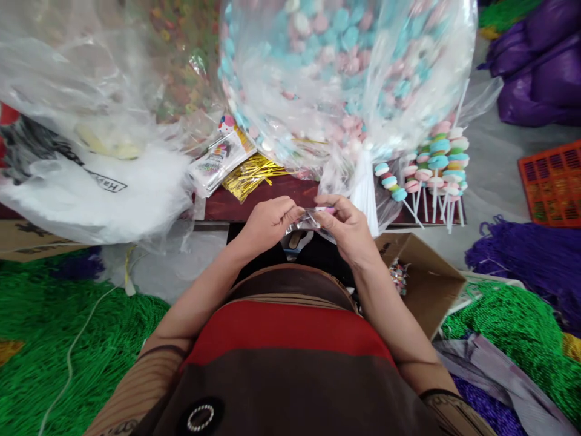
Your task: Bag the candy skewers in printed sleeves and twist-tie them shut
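Between my two hands, just off the front edge of the dark red table (226, 207), is a small clear plastic bag (307, 219) with a bit of pink print. My left hand (273, 223) pinches its left side, and my right hand (347, 227) grips the right side between thumb and fingers. Behind them on the table lie a stack of printed clear bags (221, 158) and a bundle of gold twist ties (254, 174). Sticks of pastel candy (439, 160) rest at the table's right end, beside white paper sticks (364, 191).
A large bag of blue, pink and white candies (336, 79) fills the table's back. White plastic bags (104, 194) lie at left. An open cardboard box (424, 281) stands right of my body. Green cords (95, 357) and an orange crate (551, 184) are around the floor.
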### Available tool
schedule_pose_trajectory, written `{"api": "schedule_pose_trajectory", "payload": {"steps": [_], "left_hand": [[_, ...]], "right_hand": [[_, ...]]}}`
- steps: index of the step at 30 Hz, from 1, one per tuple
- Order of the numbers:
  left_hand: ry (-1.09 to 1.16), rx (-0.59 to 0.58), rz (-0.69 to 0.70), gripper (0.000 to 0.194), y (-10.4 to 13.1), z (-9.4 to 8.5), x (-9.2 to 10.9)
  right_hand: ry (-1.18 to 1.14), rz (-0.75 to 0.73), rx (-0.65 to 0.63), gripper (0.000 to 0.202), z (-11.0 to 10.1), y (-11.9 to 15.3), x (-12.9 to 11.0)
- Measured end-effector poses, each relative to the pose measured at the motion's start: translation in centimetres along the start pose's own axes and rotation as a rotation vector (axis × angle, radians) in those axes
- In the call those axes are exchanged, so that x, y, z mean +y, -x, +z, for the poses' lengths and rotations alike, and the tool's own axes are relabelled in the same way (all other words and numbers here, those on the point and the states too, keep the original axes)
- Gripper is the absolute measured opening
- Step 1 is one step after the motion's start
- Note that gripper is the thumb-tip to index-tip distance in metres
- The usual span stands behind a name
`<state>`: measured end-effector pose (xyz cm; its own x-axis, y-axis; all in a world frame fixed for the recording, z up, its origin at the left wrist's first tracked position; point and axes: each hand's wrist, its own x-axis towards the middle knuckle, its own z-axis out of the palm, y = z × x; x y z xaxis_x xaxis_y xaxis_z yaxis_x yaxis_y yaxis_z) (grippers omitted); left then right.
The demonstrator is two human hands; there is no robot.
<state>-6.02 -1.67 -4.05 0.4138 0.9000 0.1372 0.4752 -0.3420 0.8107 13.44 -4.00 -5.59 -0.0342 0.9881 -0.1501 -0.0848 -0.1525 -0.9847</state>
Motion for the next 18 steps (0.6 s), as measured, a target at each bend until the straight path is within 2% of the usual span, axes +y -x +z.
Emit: {"api": "schedule_pose_trajectory", "payload": {"steps": [6, 9, 12, 15, 17, 18], "left_hand": [[0.126, -0.007, -0.086, 0.032, 0.3, 0.3, 0.3], [0.156, -0.036, -0.027, 0.03, 0.1, 0.5, 0.4], [0.113, -0.049, 0.025, 0.029, -0.2, 0.8, 0.5], [0.1, -0.018, 0.015, 0.026, -0.4, 1.2, 0.2], [0.113, 0.037, -0.056, 0.021, -0.3, 1.3, -0.3], [0.135, 0.063, -0.1, 0.02, -0.2, 1.3, -0.6]], "right_hand": [[0.222, -0.09, 0.142, 0.043, 0.5, 0.2, -0.5], [0.368, -0.181, 0.154, 0.056, 0.6, 0.2, -0.7], [0.432, -0.222, 0.113, 0.065, 0.2, 0.2, -0.7], [0.462, -0.201, 0.082, 0.06, -1.6, 0.5, -1.0], [0.494, -0.199, 0.179, 0.051, -4.2, 0.6, -1.3], [0.532, -0.214, 0.278, 0.047, -5.9, 0.6, -1.4]]}}
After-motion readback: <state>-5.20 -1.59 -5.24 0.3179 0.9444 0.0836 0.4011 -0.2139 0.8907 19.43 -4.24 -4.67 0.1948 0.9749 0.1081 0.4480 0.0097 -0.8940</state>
